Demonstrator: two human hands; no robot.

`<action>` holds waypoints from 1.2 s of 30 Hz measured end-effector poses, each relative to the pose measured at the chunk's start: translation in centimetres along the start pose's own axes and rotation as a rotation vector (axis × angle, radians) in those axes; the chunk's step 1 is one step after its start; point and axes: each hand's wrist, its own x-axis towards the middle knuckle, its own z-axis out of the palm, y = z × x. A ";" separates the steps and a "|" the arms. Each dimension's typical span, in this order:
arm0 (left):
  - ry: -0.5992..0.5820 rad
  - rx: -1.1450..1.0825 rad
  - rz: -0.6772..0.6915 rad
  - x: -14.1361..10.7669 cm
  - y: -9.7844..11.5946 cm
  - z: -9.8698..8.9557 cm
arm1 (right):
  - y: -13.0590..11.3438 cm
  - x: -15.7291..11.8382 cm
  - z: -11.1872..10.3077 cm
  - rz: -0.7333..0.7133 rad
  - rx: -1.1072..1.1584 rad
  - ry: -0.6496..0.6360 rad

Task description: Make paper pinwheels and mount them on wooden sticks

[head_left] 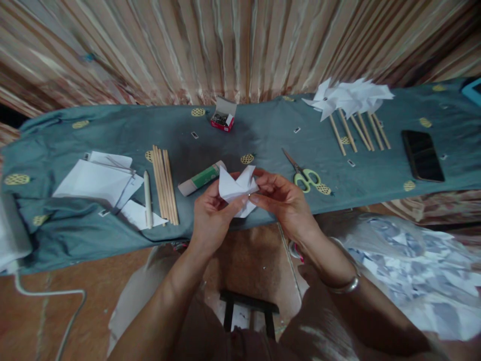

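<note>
on my feed this looks like a room in a home: a pleated curtain (233, 45) hangs along the far side, the long cloth-covered surface (263, 123) carries a pineapple print, and brown tiled floor (101, 276) shows near left.

The left forearm (161, 301) slants up from the lower left and the right forearm (372, 301) from the lower right, both bare, drawing the two hands close together in front of the body. The left hand (211, 215) has its fingers curled and its thumb stretched inward. The right hand (285, 203) is bent inward at the wrist, its fingers curled in a pinch, its thumb tip near the left one.
</note>
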 end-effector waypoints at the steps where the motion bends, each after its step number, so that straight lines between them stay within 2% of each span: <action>1: 0.003 -0.012 -0.009 0.0 0.0 0.0 | 0.0 0.1 0.0 0.013 0.016 -0.008; 6: -0.013 -0.069 -0.068 0.1 0.0 0.0 | -0.3 0.3 0.0 0.136 0.041 -0.097; 11: 0.014 -0.048 -0.078 0.1 0.0 0.1 | -0.5 0.2 -0.1 0.188 0.036 -0.092; 24: 0.026 -0.035 -0.138 0.0 0.1 0.1 | -0.5 0.2 -0.4 0.129 -0.046 -0.083; 36: 0.027 -0.025 -0.162 0.1 0.3 0.2 | -0.3 0.3 -0.2 0.133 -0.020 -0.073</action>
